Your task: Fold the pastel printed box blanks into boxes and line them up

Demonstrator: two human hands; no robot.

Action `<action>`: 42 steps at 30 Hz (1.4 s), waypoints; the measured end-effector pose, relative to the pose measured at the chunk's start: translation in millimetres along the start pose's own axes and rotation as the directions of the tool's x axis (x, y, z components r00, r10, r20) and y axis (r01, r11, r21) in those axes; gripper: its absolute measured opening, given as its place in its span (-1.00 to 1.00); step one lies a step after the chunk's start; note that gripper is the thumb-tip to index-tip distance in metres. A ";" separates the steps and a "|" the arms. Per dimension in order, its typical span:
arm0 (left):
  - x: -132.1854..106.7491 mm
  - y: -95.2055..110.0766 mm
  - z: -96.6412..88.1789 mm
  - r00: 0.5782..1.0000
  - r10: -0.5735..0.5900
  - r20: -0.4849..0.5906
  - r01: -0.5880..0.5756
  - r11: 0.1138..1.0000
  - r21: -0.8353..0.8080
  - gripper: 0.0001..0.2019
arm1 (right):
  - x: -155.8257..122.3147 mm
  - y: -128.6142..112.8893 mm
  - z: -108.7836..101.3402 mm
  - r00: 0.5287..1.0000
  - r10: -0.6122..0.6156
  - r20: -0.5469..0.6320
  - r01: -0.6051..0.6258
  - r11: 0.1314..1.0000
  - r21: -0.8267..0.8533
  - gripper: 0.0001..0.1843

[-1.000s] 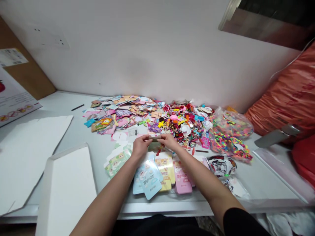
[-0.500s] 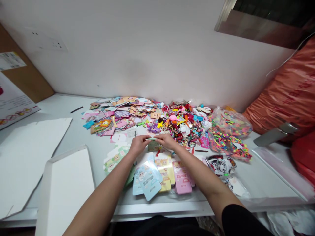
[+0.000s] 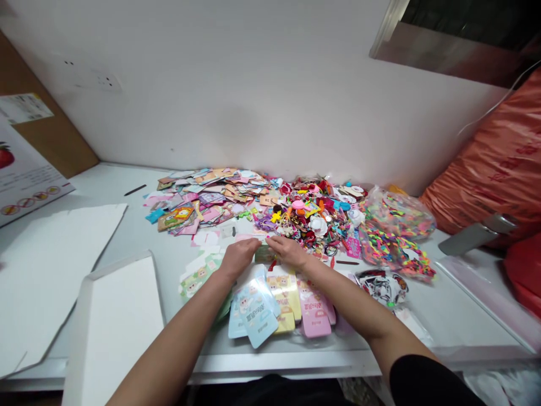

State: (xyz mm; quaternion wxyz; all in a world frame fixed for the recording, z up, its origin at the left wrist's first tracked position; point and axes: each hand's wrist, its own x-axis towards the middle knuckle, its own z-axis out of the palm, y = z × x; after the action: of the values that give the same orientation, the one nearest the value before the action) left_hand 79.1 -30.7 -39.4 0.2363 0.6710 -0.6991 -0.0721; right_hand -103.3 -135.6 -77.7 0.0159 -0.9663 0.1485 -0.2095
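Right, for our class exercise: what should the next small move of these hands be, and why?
Probably ease the right hand slightly aside to check the top of what looks like a small green carton. The left hand and right hand are at either side of its top, partly hiding it, so whether it is fully closed cannot be told.

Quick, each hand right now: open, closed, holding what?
Left hand: grip closed, holding the left side of the small green box.
Right hand: grip closed, holding the same box's right side.
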 end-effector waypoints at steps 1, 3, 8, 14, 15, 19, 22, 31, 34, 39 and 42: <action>-0.9 -1.5 -0.1 1.000 0.010 0.002 -0.010 1.000 -0.008 -0.77 | -2.6 -0.7 2.3 1.000 -0.018 -0.010 0.018 0.999 -0.031 -0.63; -1.7 -4.0 -0.3 1.000 0.022 0.003 -0.022 0.999 -0.032 -0.80 | -5.6 -2.9 6.3 0.999 -0.025 -0.025 0.024 0.997 -0.067 -0.62; 0.8 -5.7 4.0 0.999 -0.023 -0.036 0.019 0.994 -0.108 -0.80 | -3.1 -7.9 8.1 0.994 0.103 -0.019 -0.102 0.993 0.065 -0.60; 6.9 -13.9 1.8 0.992 -0.122 -0.023 0.113 0.963 -0.244 -0.77 | 9.9 -5.8 -2.9 0.979 0.205 -0.020 -0.191 0.938 0.289 -0.72; 7.0 -15.0 0.3 0.992 -0.122 -0.010 0.116 0.959 -0.258 -0.78 | 12.8 -5.5 -5.2 0.979 0.202 -0.029 -0.186 0.942 0.280 -0.74; 5.6 -12.7 -3.1 0.993 -0.116 0.010 0.115 0.955 -0.274 -0.77 | 24.4 -4.9 -14.4 0.993 0.122 0.003 -0.121 0.981 0.149 -0.75; 5.1 -8.2 -1.7 0.990 -0.143 0.002 0.139 0.955 -0.261 -0.73 | 29.4 -2.6 -19.6 0.992 0.109 0.064 -0.116 0.988 0.102 -0.72; 3.9 -8.4 4.2 0.983 -0.185 0.006 0.179 0.945 -0.272 -0.76 | 33.5 5.9 -33.9 0.990 -0.088 0.110 0.081 0.994 0.073 -0.75; 3.4 -8.6 4.7 0.982 -0.191 0.004 0.185 0.946 -0.267 -0.76 | 36.6 0.5 -35.6 0.985 -0.092 0.148 0.098 0.995 -0.034 -0.77; 3.7 -8.4 4.4 0.981 -0.192 0.015 0.190 0.950 -0.247 -0.74 | 39.6 -13.7 -37.1 0.987 -0.065 0.145 0.076 0.995 -0.071 -0.80; 3.7 -9.1 5.2 0.980 -0.197 0.021 0.196 0.953 -0.230 -0.73 | 44.4 -17.7 -43.0 0.979 -0.048 0.196 0.063 0.995 -0.072 -0.80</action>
State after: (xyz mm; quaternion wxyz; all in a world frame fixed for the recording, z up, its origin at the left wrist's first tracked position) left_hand 85.1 -36.2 -46.9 0.3051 0.7053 -0.6155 -0.1750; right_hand -77.3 -130.4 -19.1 -0.0130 -0.9858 0.1272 -0.1088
